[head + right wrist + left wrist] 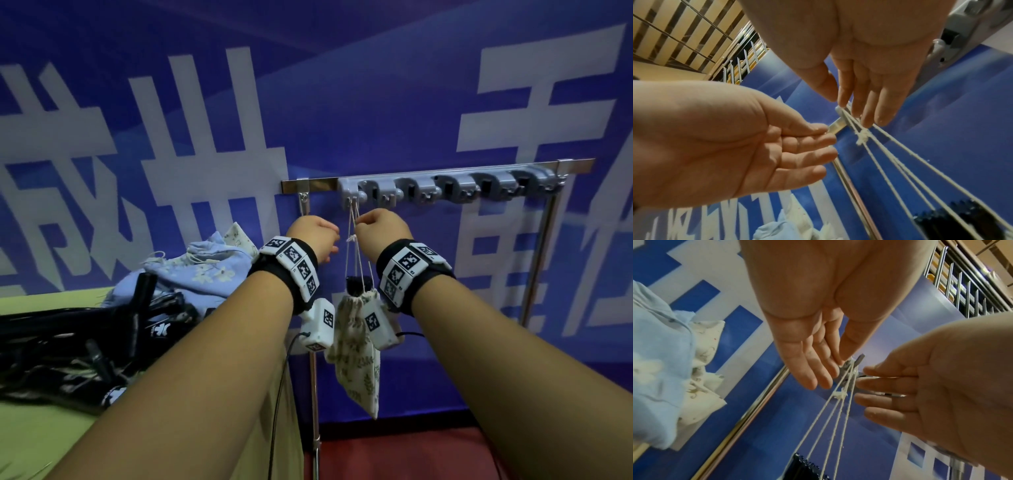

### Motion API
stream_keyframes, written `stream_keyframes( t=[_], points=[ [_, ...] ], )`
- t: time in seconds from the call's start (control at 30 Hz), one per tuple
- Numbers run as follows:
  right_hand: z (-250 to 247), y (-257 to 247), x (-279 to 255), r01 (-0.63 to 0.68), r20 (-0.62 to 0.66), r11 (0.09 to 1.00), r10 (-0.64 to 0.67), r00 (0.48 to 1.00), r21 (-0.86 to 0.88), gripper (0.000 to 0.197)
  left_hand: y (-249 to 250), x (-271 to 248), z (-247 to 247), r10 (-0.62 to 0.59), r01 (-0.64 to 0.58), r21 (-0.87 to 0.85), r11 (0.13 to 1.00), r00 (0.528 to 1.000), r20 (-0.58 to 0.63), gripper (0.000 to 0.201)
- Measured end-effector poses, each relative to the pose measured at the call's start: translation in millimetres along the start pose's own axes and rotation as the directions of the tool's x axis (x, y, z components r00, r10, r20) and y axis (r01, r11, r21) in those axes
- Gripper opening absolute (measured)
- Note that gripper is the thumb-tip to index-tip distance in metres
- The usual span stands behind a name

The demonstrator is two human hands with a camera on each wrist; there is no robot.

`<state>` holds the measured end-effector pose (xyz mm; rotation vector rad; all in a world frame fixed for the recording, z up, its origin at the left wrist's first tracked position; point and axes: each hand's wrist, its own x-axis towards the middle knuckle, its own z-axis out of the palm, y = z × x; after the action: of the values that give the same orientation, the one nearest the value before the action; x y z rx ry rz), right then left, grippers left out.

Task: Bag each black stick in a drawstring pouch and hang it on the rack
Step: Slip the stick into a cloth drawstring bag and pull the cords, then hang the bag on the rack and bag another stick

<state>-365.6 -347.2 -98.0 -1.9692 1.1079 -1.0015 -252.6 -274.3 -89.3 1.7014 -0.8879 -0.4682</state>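
- Both forearms are banded with black straps carrying white coded blocks.
- The left hand [803, 331] is seen with fingers straight and loose, nothing held.
- The right hand [865, 65] is likewise relaxed, its fingertips [867, 123] just beside the cords [352, 246].
- A leaf-printed cloth pouch [356, 346] is hung by thin, fuzzy, knotted white cords from the leftmost hook of the rack [445, 186]; a ridged black stick [358, 286] protrudes from its gathered mouth.
- To the left, a green table [30, 442] is loaded with black sticks [102, 329] and pale blue floral pouches [205, 267].
- The grey plastic rack is mounted on a shiny metal rail, against a blue banner [376, 102] with large white characters.
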Motion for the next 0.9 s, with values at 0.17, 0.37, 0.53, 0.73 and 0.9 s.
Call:
stream_keyframes(
  t=[0.17, 0.37, 0.53, 0.73, 0.9],
  points=[
    [8.8, -35.4, -45.4, 0.006, 0.058, 0.996, -0.01, 0.998, 0.084, 0.02, 3.8, -44.3, -43.9, -0.08, 0.081, -0.088, 0.993, 0.997, 0.017, 0.017],
    [36.5, -86.8, -98.9, 0.058, 0.16, 0.992, -0.076, 0.984, 0.116, 0.021, 3.6, -94.3, -129.7, -0.135, 0.135, -0.067, 0.989, 0.991, 0.005, 0.009],
    [76.5, -133.4, -137.8, 0.111, 0.279, 0.985, -0.144, 0.949, 0.131, 0.02, -8.0, -125.8, -210.9, -0.173, 0.16, -0.101, 0.982, 0.976, -0.134, 0.007],
    [123.9, -188.5, -185.0, 0.216, 0.461, 0.976, -0.198, 0.865, 0.014, 0.022, -34.5, -161.3, -304.7, -0.262, 0.233, -0.138, 0.963, 0.929, -0.26, 0.013],
    [167.5, -223.5, -213.1, 0.396, 0.607, 0.9, -0.213, 0.766, -0.184, 0.031, -68.3, -187.4, -365.8, -0.362, 0.309, -0.197, 0.93, 0.86, -0.359, 0.01]
  ],
)
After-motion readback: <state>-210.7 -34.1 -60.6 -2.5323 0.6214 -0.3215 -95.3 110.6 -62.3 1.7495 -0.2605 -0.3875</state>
